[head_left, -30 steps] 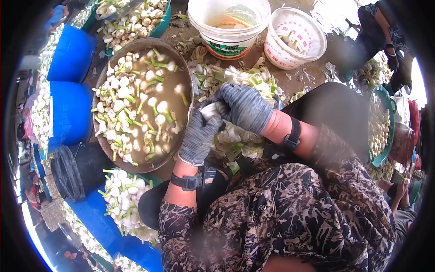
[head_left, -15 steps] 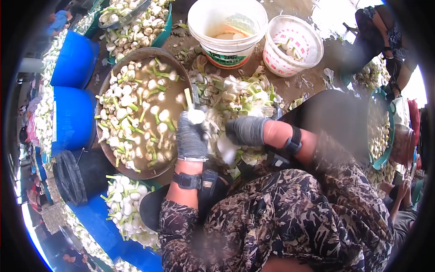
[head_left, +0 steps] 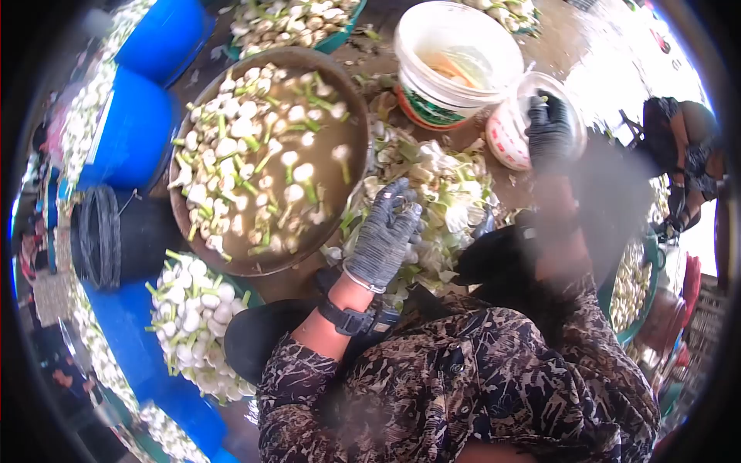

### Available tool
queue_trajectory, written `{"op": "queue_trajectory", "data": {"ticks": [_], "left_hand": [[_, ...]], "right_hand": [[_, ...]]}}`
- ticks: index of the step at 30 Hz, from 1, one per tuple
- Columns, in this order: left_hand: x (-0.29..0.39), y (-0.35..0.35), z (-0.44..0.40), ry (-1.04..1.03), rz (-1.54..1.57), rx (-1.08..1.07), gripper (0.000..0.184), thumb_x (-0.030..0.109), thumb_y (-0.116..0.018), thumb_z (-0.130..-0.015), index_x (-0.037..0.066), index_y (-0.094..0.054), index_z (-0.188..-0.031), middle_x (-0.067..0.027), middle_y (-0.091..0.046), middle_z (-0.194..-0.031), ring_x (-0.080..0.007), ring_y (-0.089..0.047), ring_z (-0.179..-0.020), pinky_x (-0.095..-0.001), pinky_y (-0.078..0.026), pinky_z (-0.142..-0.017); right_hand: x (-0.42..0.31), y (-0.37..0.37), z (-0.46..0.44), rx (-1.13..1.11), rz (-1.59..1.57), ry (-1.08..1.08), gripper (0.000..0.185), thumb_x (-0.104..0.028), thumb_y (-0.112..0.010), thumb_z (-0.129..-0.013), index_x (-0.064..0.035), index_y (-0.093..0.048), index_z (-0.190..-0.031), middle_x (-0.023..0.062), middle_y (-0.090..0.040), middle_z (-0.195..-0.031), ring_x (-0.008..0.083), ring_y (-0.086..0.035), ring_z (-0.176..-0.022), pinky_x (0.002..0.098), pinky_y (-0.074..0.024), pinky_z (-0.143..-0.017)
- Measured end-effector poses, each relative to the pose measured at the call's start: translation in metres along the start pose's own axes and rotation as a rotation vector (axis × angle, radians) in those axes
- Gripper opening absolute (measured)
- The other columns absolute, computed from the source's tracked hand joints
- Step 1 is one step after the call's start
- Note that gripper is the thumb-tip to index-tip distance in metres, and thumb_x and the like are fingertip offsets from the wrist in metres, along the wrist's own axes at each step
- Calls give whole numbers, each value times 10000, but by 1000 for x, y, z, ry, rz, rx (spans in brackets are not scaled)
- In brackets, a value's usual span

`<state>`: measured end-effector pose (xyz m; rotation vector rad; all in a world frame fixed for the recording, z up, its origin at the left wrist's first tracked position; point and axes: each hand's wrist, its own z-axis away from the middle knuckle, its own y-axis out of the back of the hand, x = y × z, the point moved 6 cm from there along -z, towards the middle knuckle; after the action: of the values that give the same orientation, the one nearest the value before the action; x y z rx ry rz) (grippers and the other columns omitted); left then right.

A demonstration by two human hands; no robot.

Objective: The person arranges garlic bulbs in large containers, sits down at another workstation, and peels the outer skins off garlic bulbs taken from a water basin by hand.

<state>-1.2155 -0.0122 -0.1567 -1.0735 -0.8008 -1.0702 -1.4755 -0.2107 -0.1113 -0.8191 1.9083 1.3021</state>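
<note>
My left hand [head_left: 384, 235], in a grey glove, is over the heap of pale peelings [head_left: 444, 185], its fingers loosely bent and apart, with no bulb visible in it. My right hand [head_left: 549, 135], gloved too, reaches over the small white bucket with red print [head_left: 507, 139]. Its fingers are closed, and a small green-white tip of garlic [head_left: 544, 98] shows at them; the rest is hidden. Left of my left hand stands a wide round basin [head_left: 361, 116] of cloudy water with many garlic bulbs [head_left: 289, 158] floating in it.
A larger white bucket [head_left: 455, 92] stands beyond the peelings. Trimmed garlic [head_left: 193, 309] is piled at lower left, near a black bucket [head_left: 127, 239] and blue tubs [head_left: 131, 127]. At the right edge another person [head_left: 687, 147] is partly visible beside a green tub.
My right hand has gone from the peelings to the small bucket. The bulb with a green stem no longer shows in my left hand, whose fingers have loosened. The view has shifted.
</note>
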Motion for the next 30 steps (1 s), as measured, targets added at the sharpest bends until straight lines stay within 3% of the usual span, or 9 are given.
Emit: {"op": "queue_trajectory", "data": {"ticks": [4, 7, 9, 11, 14, 17, 22, 27, 30], "left_hand": [[10, 24, -1, -50, 39, 106, 338, 111, -504, -974, 49, -483, -1305, -78, -595, -1139, -106, -605, -804, -243, -543, -676], [26, 39, 2, -109, 58, 153, 288, 107, -482, -982, 41, -517, -1261, -68, -613, -1094, -102, -602, -778, -247, -544, -678], [30, 51, 1, -134, 80, 200, 272, 114, -466, -990, 36, -529, -1243, -66, -626, -1053, -104, -603, -761, -254, -546, -682], [41, 62, 3, -221, 69, 211, 264, 113, -463, -993, 27, -532, -1233, -72, -630, -1055, -100, -606, -770, -252, -543, -678], [54, 74, 6, -224, 59, 275, 259, 109, -462, -993, 17, -535, -1225, -76, -639, -1037, -93, -606, -780, -244, -524, -721], [57, 84, 8, -287, 54, 303, 269, 114, -477, -986, 16, -535, -1229, -71, -645, -1009, -91, -602, -778, -234, -504, -762], [4, 101, -6, 112, 428, 453, 355, 310, -484, -979, 45, -517, -1212, -97, -648, -904, -142, -600, -640, -289, -528, -573], [1, 55, -15, 230, 818, 122, 370, 410, -399, -999, 93, -519, -1150, -159, -660, -986, -231, -650, -760, -381, -580, -642], [-5, 26, -17, 239, 854, -51, 314, 304, -447, -998, 57, -542, -1168, -163, -643, -1045, -264, -649, -850, -415, -576, -748]], "right_hand": [[-46, -92, 14, -199, -186, 26, 279, -260, -567, -943, -44, -612, -1114, 192, -681, -961, 286, -651, -862, 376, -491, -811], [-113, -200, 79, -637, 369, 439, 315, -378, -627, -878, -94, -683, -1003, 106, -681, -793, 257, -653, -828, 349, -503, -785], [-115, -268, 116, -753, 1019, 697, 564, -564, -441, -900, -126, -653, -1186, 112, -600, -1250, 320, -482, -1242, 539, -304, -1049], [-103, -309, 139, -1033, 1194, 639, 529, -505, -455, -906, -121, -635, -1224, 93, -455, -1431, 336, -325, -1365, 627, -155, -1077], [-80, -348, 151, -1222, 1266, 669, 559, -467, -466, -906, -93, -563, -1312, 148, -464, -1422, 339, -337, -1375, 632, -92, -1105], [-68, -354, 148, -1243, 1255, 594, 511, -415, -477, -908, -128, -562, -1322, 126, -477, -1417, 319, -361, -1365, 620, -108, -1107], [-102, -270, 124, -1024, 531, 427, 340, -335, -554, -906, -61, -638, -1090, 182, -675, -1004, 351, -639, -963, 423, -481, -869], [-103, -160, 129, -900, -104, 550, 284, -228, -598, -900, -76, -606, -1139, 168, -661, -1005, 361, -628, -953, 425, -503, -822], [-100, -110, 126, -843, 46, 585, 285, -196, -621, -870, -87, -614, -1133, 173, -655, -985, 364, -626, -912, 427, -502, -799]]}}
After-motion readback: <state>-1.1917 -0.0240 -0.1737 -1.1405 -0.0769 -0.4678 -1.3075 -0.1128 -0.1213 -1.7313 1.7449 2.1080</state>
